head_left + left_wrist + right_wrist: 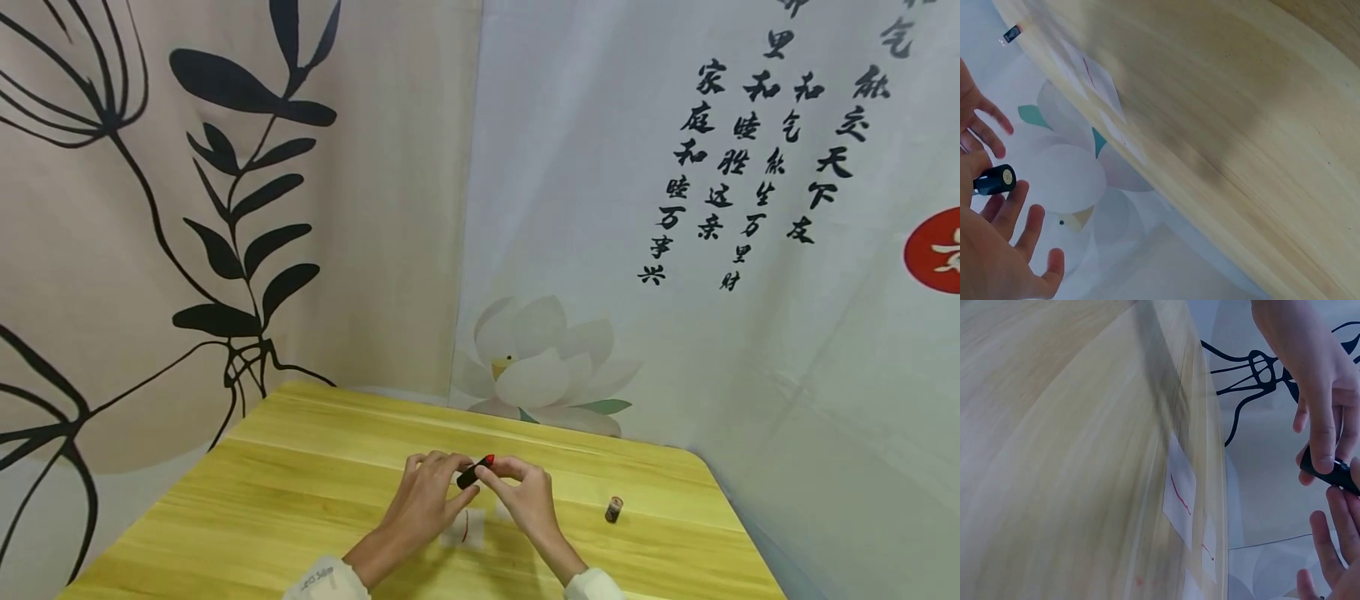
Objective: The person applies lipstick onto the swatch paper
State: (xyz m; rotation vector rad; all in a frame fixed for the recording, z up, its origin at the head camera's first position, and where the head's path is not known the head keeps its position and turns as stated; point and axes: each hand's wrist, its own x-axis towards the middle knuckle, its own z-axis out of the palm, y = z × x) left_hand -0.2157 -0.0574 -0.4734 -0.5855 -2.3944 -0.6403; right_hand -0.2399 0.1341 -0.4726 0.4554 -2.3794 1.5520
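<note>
An uncapped black lipstick (468, 477) with a red tip is held between both hands above the table. My left hand (429, 492) pinches its dark base between thumb and fingers; the round end of the lipstick (1006, 178) faces the left wrist view. From the other side my right hand (531, 498) grips the upper part near the red tip with thumb and index finger. Below the hands lies a white paper piece (471, 533) with a red stroke. In the right wrist view, that paper (1179, 487) shows the stroke clearly.
A small dark cylinder, which looks like a cap (613, 510), stands on the wooden table (300, 467) to the right of the hands. A second paper piece (1209, 550) also bears a red mark. Printed curtains (570, 208) hang close behind the table.
</note>
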